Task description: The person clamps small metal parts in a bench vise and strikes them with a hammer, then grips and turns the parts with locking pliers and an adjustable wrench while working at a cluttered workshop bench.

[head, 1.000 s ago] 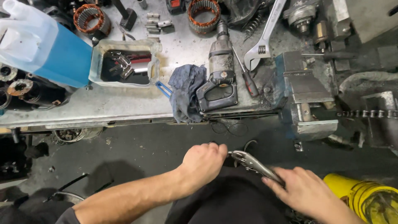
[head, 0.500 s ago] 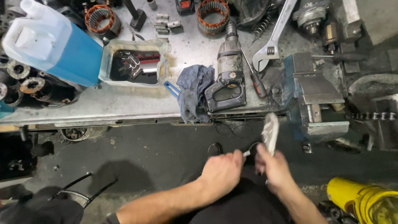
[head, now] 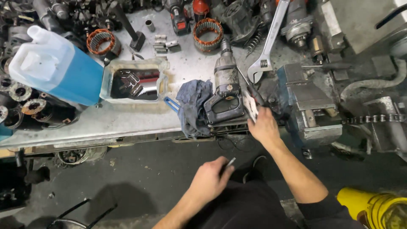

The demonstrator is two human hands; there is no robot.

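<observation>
Grimy grey metal forms the workbench (head: 127, 123), which runs across the upper half of the view above a dark, stained concrete floor (head: 140, 178). Taking the old electric drill (head: 227, 91) lying near the bench's front edge as the landmark: a crumpled blue rag (head: 194, 106) lies touching its left side, and further left sits a cut-open plastic tub (head: 133, 82) with dark liquid and small metal parts in it. Beyond the tub, far left of the drill, stands a white and blue plastic jug (head: 53, 68). Behind the drill lies a copper-wound stator ring (head: 207, 34), with a second one (head: 101, 41) further left. An adjustable wrench (head: 267, 46) lies just right of the drill, and a blue bench vise (head: 307, 106) stands further right. A yellow container (head: 375, 210) rests on the floor, well below and right of the drill.

The right hand (head: 263, 126) reaches up to the bench edge just right of the drill's handle, its fingers curled closed on a flat pale strip-like piece (head: 251, 106) that lies against the drill. What exactly the piece is cannot be told. The left hand (head: 210, 180) hangs well below the drill, over the person's dark lap, fingers folded tight around a thin metal tool (head: 229, 163) whose tip pokes out past the thumb.
</observation>
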